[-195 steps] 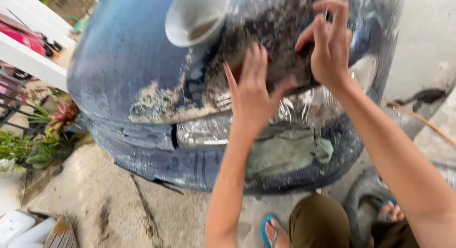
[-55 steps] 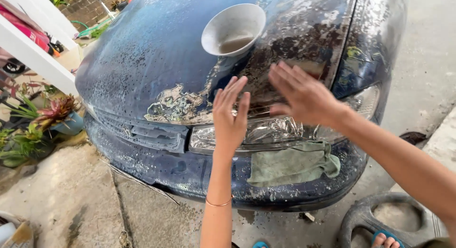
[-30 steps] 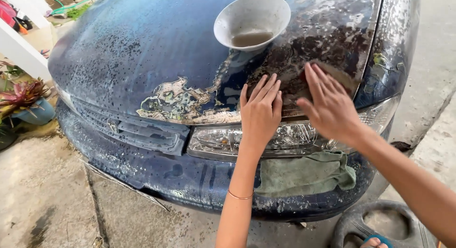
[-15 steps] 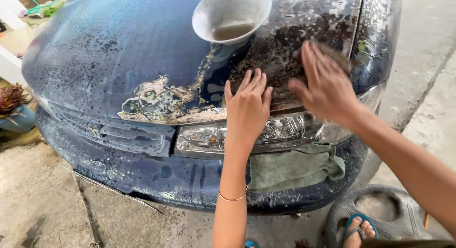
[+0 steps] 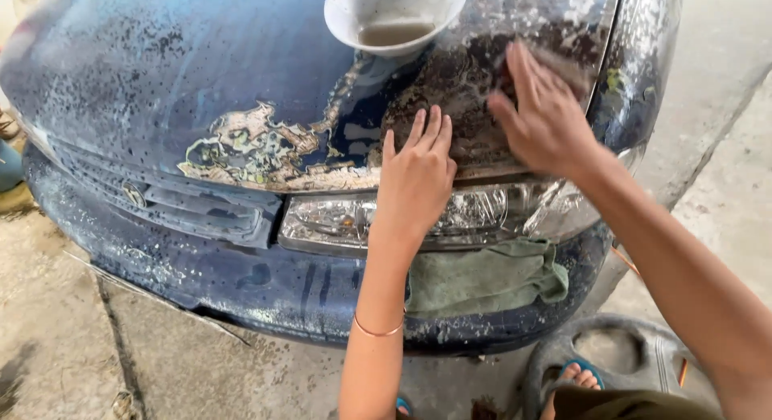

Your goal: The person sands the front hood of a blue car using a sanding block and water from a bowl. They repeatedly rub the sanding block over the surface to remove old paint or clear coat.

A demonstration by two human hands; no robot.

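Observation:
A dark blue car bonnet (image 5: 201, 74) fills the view, wet, with paint worn off in pale patches and a muddy brown smear on its right side. My left hand (image 5: 414, 175) lies flat on the bonnet's front edge just above the headlight (image 5: 330, 219), fingers slightly apart, holding nothing. My right hand (image 5: 547, 118) presses a dark flat sheet (image 5: 567, 62) against the brown smear; the sheet is blurred and mostly hidden under my fingers. A white bowl (image 5: 394, 14) of murky water stands on the bonnet just above both hands.
A green cloth (image 5: 482, 279) lies on the bumper (image 5: 241, 283) below the headlight. At bottom right a grey round moulded piece (image 5: 627, 356) lies on the concrete floor (image 5: 64, 340), beside my foot in a blue sandal (image 5: 575, 376).
My right hand has slid up and to the right across the brown smear with the sheet. My left hand stays flat on the bonnet edge. The view has shifted closer.

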